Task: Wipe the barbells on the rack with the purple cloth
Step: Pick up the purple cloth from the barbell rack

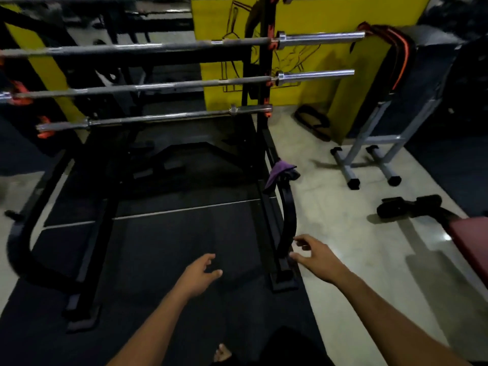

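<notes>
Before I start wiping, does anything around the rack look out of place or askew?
Only the purple cloth: it hangs bunched over the rack's right curved base bar, low near the floor, not in either hand. The lowest barbell is shorter than the others, its right end stopping at the upright. Nothing looks damaged.

- Silver-grey barbells (163,85) with bright chrome sleeves cross the upper frame on a black rack (264,83) fitted with orange-red hooks (43,128).
- A purple cloth (277,171) hangs over the rack's black curved bar at centre right.
- A yellow wall panel (317,19) at the top carries a black line drawing.
- Dark mat (169,233) at lower left; pale grey tiled floor (343,247) at lower right.
- A red padded bench (470,233) at the right edge.
</notes>
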Tool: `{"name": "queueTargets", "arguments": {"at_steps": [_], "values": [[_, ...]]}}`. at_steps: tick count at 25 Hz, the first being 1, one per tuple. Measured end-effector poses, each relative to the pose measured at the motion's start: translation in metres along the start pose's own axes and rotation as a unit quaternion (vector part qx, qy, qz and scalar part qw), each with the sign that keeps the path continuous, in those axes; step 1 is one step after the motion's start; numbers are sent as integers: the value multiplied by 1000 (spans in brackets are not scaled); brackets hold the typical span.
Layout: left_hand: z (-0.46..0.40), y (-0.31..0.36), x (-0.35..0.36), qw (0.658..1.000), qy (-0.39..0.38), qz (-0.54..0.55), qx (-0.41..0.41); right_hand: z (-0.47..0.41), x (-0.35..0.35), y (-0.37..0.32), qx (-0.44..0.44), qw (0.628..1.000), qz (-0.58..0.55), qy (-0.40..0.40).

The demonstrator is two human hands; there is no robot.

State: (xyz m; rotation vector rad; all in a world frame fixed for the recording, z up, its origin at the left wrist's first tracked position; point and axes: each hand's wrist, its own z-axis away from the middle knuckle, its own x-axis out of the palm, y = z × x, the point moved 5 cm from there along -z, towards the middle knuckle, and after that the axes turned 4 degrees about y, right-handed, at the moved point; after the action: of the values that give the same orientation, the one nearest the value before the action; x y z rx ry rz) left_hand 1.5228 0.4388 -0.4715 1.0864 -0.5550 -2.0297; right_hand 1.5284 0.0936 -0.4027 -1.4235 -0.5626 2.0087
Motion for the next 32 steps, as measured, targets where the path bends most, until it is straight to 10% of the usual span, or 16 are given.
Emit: {"name": "queueTargets", "arguments": {"at_steps": [18, 32], "values": [[-408, 255, -66, 942, -141, -272, 134, -323, -57, 41, 229, 952, -182, 93], [-652, 377, 55, 747, -261, -505, 344, -463, -26, 40, 489, 862, -106, 85]]}}
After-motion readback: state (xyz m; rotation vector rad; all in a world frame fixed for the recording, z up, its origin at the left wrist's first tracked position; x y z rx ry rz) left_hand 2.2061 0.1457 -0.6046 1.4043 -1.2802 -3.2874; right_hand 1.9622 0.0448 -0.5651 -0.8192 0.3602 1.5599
